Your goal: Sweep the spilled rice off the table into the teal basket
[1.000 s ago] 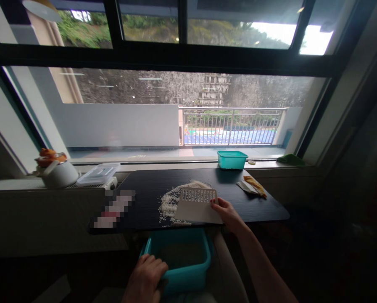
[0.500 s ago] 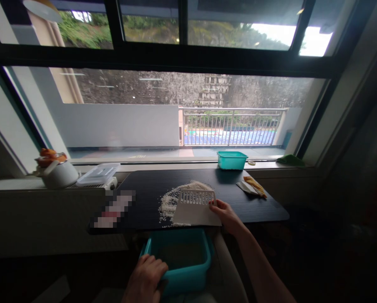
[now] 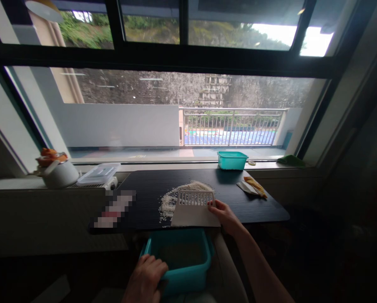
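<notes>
My right hand (image 3: 224, 215) grips the right edge of a flat white slotted scraper (image 3: 195, 214), fingers wrapped on its side below a row of slots. Its wide lower edge lies along the near edge of the black table (image 3: 141, 198). Small white grains (image 3: 167, 206) are spread around and behind the scraper, and their exact kind I cannot tell. Below the table edge sits a teal plastic tub (image 3: 188, 275), its inside dark. My left hand (image 3: 148, 271) is closed over the tub's near left rim.
A smaller teal box (image 3: 232, 160) stands at the table's back by the window. A yellow and white packet (image 3: 253, 187) lies on the right. Towards the left are a blurred-out item (image 3: 114, 209), a clear plastic lid (image 3: 98, 174) and a pale pot (image 3: 60, 174) on the sill.
The scraper has shifted slightly left and towards me with my right hand, covering grains at the near table edge. My left hand and the tub stay put.
</notes>
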Action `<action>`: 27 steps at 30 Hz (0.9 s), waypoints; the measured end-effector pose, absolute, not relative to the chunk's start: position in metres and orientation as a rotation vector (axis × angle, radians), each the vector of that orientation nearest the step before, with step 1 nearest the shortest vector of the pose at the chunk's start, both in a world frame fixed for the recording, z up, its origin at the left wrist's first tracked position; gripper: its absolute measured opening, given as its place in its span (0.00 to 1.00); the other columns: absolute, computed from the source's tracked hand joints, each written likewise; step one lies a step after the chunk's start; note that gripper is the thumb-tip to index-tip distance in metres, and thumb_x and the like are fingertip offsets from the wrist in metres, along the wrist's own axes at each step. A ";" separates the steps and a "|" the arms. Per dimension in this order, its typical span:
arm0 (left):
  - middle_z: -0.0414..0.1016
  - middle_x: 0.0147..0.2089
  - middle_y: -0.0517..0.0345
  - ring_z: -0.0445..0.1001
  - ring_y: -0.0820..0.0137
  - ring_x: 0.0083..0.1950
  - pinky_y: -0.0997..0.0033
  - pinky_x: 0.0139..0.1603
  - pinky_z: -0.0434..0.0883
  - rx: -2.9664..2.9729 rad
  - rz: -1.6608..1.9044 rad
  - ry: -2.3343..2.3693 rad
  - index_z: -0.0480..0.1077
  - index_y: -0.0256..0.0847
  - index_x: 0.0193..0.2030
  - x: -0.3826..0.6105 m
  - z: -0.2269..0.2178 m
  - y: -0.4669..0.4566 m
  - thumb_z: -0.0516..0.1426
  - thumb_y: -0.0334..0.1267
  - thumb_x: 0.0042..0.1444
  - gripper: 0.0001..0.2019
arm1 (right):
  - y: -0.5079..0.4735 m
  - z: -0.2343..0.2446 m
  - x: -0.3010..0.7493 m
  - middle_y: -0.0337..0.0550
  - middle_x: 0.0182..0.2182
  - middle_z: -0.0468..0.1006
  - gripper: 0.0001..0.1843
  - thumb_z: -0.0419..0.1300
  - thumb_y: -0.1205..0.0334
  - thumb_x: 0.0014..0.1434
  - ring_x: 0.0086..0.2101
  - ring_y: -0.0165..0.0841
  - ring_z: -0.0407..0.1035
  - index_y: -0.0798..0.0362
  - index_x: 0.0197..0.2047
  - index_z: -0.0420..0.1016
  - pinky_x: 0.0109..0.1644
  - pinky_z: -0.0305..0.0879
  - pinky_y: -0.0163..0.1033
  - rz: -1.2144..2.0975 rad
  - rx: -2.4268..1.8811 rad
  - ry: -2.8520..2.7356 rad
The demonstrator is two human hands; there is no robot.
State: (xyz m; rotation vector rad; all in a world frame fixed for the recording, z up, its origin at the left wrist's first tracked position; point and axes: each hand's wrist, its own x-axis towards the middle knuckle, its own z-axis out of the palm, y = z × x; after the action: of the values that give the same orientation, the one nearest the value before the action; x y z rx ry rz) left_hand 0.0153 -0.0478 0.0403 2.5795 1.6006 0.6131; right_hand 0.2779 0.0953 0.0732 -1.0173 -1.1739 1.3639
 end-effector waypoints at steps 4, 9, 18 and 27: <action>0.74 0.32 0.63 0.72 0.65 0.36 0.56 0.48 0.64 2.595 0.650 1.587 0.69 0.45 0.32 0.013 0.038 -0.048 0.54 0.24 0.45 0.11 | 0.094 0.074 0.276 0.39 0.27 0.77 0.16 0.68 0.54 0.40 0.29 0.35 0.68 0.54 0.31 0.76 0.33 0.62 0.37 1.371 -1.014 -1.199; 0.74 0.31 0.64 0.71 0.65 0.36 0.58 0.47 0.65 2.573 0.631 1.609 0.69 0.44 0.31 0.014 0.041 -0.049 0.54 0.24 0.45 0.10 | 0.097 0.073 0.277 0.39 0.27 0.77 0.18 0.69 0.53 0.38 0.30 0.36 0.68 0.54 0.31 0.76 0.34 0.61 0.38 1.376 -1.009 -1.154; 0.74 0.31 0.62 0.72 0.65 0.35 0.57 0.46 0.65 2.573 0.575 1.609 0.69 0.43 0.30 0.016 0.046 -0.050 0.53 0.24 0.45 0.10 | 0.095 0.072 0.272 0.40 0.29 0.77 0.15 0.68 0.53 0.42 0.32 0.36 0.69 0.53 0.32 0.76 0.35 0.62 0.38 1.398 -0.992 -1.216; 0.74 0.31 0.62 0.72 0.65 0.36 0.56 0.48 0.65 2.623 0.614 1.589 0.69 0.43 0.33 0.013 0.040 -0.049 0.53 0.24 0.44 0.11 | 0.096 0.071 0.277 0.39 0.27 0.77 0.20 0.70 0.52 0.37 0.29 0.34 0.68 0.55 0.32 0.76 0.35 0.62 0.38 1.382 -0.997 -1.146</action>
State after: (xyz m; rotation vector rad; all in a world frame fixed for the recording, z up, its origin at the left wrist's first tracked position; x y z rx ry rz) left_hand 0.0134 -0.0494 0.0395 2.6234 1.5893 0.6141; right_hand 0.2767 0.0959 0.0714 -0.9967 -1.1463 1.3816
